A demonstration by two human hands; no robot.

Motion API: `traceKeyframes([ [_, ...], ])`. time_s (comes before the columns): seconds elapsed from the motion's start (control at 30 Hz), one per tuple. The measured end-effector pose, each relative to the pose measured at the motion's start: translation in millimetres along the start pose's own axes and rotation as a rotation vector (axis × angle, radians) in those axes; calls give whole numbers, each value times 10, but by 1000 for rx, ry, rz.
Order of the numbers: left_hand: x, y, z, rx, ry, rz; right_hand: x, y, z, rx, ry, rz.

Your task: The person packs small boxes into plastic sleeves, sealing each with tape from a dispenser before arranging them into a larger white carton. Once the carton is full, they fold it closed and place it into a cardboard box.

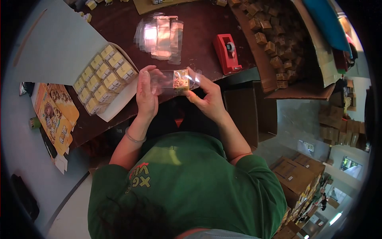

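In front of my body, my left hand (147,95) grips the left end of a clear plastic sleeve (164,81). At its other end, a small yellow-and-brown printed box (181,79) is pinched between the thumb and fingers of my right hand (209,97). The box appears to sit within the sleeve, though glare makes it hard to tell how far. Beyond my hands lies a stack of flat clear plastic sleeves (161,38). To the left, a white carton (113,109) holds several rows of small yellow boxes (103,73) in clear wrap.
A red tape dispenser (226,53) stands on the dark red table (205,30). At right, a large cardboard box (306,92) contains many loose small boxes (274,44). Orange printed cardboard (55,113) lies at left. Stacked cartons (294,171) fill the lower right.
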State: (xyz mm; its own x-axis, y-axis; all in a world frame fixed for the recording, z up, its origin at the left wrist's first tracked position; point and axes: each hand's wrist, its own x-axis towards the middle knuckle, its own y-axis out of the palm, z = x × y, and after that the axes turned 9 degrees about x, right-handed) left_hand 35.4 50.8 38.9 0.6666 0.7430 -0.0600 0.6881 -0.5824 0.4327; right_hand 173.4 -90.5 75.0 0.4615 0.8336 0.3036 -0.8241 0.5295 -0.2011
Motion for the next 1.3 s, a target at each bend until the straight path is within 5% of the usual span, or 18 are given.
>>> traceKeyframes([
  [0.2,-46,-27,23,155,45,12,-162,164,-38,-156,-140,-256],
  [0.57,-310,-1,20,506,288,-77,-144,37,-198,-329,-197,-94],
  [0.73,-281,-33,48,409,177,-53,-109,2,-291,-312,-309,-28],
  [0.93,-361,-48,97,495,224,-55,-97,1,-227,-207,-127,-29],
  [1.13,-380,-109,103,530,177,-51,-125,11,-247,-231,-203,132],
  [1.3,-261,-162,106,166,29,-47,-202,-20,-46,359,180,88],
])
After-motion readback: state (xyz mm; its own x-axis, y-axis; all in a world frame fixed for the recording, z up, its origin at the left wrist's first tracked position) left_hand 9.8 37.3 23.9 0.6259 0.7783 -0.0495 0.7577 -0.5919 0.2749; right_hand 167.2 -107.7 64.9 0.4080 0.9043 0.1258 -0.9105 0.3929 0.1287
